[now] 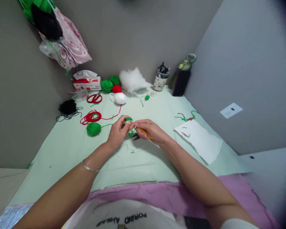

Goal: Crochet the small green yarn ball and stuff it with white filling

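My left hand [119, 130] pinches a small green crochet piece [128, 119] above the middle of the table. Closed around a yellow-handled crochet hook [145, 132], my right hand [149, 128] meets the left, the hook's tip at the piece. Dark pointed blades [136, 137] show just below the right hand; their handles are hidden. A green yarn ball [93, 129] lies left of my left hand, its strand running toward that hand. Fine loose threads and green snips lie on the table under the hands.
Behind stand a tissue box [87, 83], red-handled scissors [94, 98], yarn balls [107, 86], white stuffing [134, 80], a pen cup [161, 80] and a phone [181, 83] against a bottle. Black yarn [68, 108] and a red coil [94, 116] lie left, white paper [201, 141] right.
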`<action>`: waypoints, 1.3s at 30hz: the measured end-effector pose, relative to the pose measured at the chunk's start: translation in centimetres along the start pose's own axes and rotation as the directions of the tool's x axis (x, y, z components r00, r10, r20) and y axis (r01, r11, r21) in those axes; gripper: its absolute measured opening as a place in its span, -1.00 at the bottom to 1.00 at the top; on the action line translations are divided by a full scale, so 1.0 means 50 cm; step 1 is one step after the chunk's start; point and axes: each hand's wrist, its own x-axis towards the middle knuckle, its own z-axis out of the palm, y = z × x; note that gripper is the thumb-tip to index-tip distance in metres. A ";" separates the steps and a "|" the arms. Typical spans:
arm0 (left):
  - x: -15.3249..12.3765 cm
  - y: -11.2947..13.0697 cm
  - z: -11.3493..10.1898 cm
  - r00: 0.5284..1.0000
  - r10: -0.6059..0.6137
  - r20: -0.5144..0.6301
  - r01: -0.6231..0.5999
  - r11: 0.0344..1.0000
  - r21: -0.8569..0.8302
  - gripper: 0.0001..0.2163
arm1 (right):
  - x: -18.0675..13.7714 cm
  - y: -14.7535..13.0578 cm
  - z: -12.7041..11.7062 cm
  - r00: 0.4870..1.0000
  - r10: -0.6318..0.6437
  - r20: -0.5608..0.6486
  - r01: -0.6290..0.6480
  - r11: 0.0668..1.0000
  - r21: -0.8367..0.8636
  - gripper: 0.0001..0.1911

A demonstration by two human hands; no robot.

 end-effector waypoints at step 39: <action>-0.006 0.006 0.000 0.997 0.057 0.057 -0.060 0.997 0.047 -0.80 | -0.016 0.004 0.035 0.971 -0.216 -0.099 0.158 0.896 -0.415 -0.77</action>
